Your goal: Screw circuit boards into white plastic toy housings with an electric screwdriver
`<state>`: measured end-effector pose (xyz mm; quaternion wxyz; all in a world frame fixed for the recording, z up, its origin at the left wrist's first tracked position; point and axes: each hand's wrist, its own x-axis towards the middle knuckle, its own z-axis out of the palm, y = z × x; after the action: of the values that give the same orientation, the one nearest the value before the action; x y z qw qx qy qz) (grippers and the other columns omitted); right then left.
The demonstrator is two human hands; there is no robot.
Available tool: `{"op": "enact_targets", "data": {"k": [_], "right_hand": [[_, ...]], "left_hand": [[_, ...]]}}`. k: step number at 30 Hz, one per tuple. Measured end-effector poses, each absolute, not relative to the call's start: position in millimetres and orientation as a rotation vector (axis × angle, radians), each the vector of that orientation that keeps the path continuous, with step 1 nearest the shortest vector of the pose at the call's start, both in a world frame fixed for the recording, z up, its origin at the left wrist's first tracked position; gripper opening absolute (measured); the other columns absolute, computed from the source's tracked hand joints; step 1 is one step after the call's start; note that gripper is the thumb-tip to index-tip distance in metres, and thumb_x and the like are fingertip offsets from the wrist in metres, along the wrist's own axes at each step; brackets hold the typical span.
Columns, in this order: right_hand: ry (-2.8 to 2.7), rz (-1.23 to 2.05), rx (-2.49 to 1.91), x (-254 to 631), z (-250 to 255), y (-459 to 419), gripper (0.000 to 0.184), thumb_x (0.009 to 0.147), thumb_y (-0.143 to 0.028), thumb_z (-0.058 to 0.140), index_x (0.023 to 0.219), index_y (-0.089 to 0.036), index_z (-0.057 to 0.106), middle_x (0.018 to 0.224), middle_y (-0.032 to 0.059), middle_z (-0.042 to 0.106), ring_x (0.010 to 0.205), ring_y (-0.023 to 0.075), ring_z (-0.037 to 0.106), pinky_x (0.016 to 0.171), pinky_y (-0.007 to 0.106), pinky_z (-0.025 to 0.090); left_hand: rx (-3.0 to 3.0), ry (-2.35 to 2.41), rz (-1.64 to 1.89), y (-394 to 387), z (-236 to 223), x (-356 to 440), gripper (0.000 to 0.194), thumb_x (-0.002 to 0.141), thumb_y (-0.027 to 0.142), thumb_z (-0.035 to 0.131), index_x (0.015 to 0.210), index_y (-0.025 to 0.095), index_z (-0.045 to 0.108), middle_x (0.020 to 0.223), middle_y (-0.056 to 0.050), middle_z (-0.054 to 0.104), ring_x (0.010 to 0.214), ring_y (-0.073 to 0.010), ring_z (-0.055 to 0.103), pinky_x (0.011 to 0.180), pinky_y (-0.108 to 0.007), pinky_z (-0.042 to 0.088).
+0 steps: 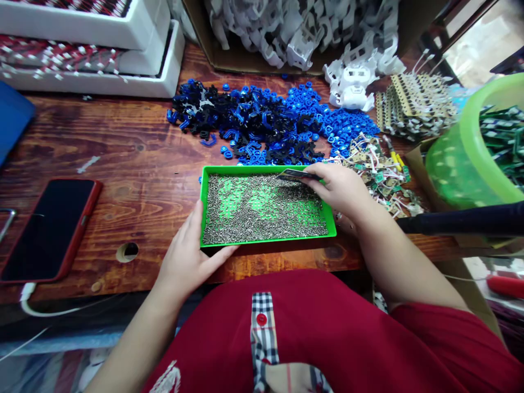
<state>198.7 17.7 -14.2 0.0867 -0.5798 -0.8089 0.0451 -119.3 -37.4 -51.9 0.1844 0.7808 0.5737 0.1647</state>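
A green rectangular tray (pixel 268 242) holds a layer of small silvery screws (pixel 237 222), with bare green patches showing through. My left hand (pixel 185 256) grips the tray at its near left corner, fingers along the left wall and thumb under the front edge. Between the thumb and fingers of my right hand (pixel 341 185) is a thin dark card (pixel 292 174), tilted over the screws at the tray's far right part. The card's lower edge is hard to make out against the screws.
Behind the tray lies a heap of blue and black plastic pieces (pixel 262 120). White plastic parts (pixel 354 82), stacked boards (pixel 413 103) and a green tub (pixel 462 158) stand farther right. On the left are a phone (pixel 45 229), foam trays (pixel 135 82) and a table hole (pixel 127 251).
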Motion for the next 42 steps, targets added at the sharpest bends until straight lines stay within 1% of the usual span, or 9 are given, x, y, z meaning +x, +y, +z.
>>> {"op": "enact_targets", "data": {"k": [4,8,13,17,22,28,31,36,42], "right_hand": [[-2.467,0.058,-1.680,200.0,-17.8,11.0,0.022,0.090,-0.032,0.044,0.099,-0.022,0.063,0.093,0.0024,0.067,0.085,0.0182,0.060,0.072,0.030,0.043],[-2.661,0.099,-1.608,206.9,-5.1,-13.8,0.021,0.090,-0.032,0.044,0.093,-0.022,0.063,0.085,0.0023,0.067,0.079,0.0178,0.061,0.066,0.029,0.042],[-2.777,0.337,-1.475,207.4,10.3,-36.5,0.017,0.090,-0.027,0.045,0.095,-0.024,0.061,0.089,-0.0005,0.067,0.080,0.0151,0.062,0.068,0.027,0.044],[-2.784,0.495,-1.535,200.6,8.9,-27.3,0.019,0.090,-0.033,0.044,0.098,-0.025,0.060,0.090,-0.0010,0.067,0.082,0.0164,0.062,0.066,0.027,0.043],[-2.503,0.309,-1.750,195.8,0.9,7.7,0.021,0.088,-0.034,0.047,0.099,-0.022,0.061,0.089,0.0019,0.066,0.081,0.0182,0.061,0.065,0.029,0.041],[-2.439,0.051,-1.644,188.7,-15.8,29.0,0.027,0.092,-0.033,0.040,0.098,-0.022,0.063,0.094,0.0028,0.067,0.085,0.0172,0.059,0.073,0.031,0.041],[-2.463,0.018,-1.661,192.5,-16.6,20.4,0.027,0.092,-0.032,0.040,0.097,-0.021,0.064,0.092,0.0038,0.067,0.083,0.0174,0.058,0.072,0.031,0.041],[-2.666,0.188,-1.666,205.2,0.5,-9.1,0.020,0.089,-0.028,0.044,0.092,-0.023,0.063,0.087,0.0024,0.066,0.081,0.0170,0.059,0.067,0.028,0.042],[-2.757,0.485,-1.466,204.9,15.3,-32.2,0.018,0.090,-0.028,0.044,0.095,-0.024,0.061,0.093,0.0001,0.067,0.085,0.0151,0.061,0.071,0.027,0.044]], "left_hand": [[2.195,1.613,0.456,-37.1,-51.2,-118.7,0.100,0.072,0.053,0.063,0.146,0.013,0.009,0.146,-0.018,0.034,0.132,-0.0332,0.036,0.106,-0.045,0.035],[2.195,1.605,0.456,-37.2,-51.8,-118.5,0.100,0.072,0.053,0.063,0.146,0.013,0.008,0.146,-0.018,0.033,0.133,-0.0332,0.035,0.107,-0.045,0.034],[2.197,1.606,0.458,-37.8,-51.6,-119.1,0.099,0.073,0.052,0.063,0.146,0.014,0.008,0.147,-0.017,0.033,0.133,-0.0325,0.035,0.107,-0.044,0.034],[2.201,1.607,0.462,-38.0,-51.4,-119.9,0.099,0.072,0.052,0.063,0.146,0.015,0.009,0.147,-0.017,0.032,0.133,-0.0327,0.035,0.107,-0.045,0.033],[2.207,1.599,0.463,-37.7,-51.7,-119.1,0.100,0.073,0.052,0.063,0.147,0.017,0.007,0.147,-0.016,0.032,0.132,-0.0337,0.035,0.106,-0.047,0.035],[2.202,1.608,0.452,-37.7,-50.8,-118.8,0.101,0.072,0.052,0.064,0.147,0.017,0.006,0.147,-0.017,0.033,0.132,-0.0348,0.035,0.106,-0.048,0.035],[2.200,1.598,0.459,-37.7,-50.7,-119.1,0.101,0.072,0.052,0.064,0.147,0.018,0.006,0.147,-0.016,0.032,0.132,-0.0348,0.035,0.105,-0.048,0.035],[2.191,1.606,0.451,-37.9,-51.5,-119.4,0.100,0.072,0.053,0.063,0.146,0.015,0.008,0.147,-0.018,0.033,0.132,-0.0347,0.035,0.106,-0.047,0.034],[2.198,1.603,0.450,-38.4,-51.9,-119.1,0.100,0.072,0.052,0.064,0.146,0.015,0.007,0.148,-0.017,0.032,0.133,-0.0344,0.034,0.107,-0.047,0.033]]}}
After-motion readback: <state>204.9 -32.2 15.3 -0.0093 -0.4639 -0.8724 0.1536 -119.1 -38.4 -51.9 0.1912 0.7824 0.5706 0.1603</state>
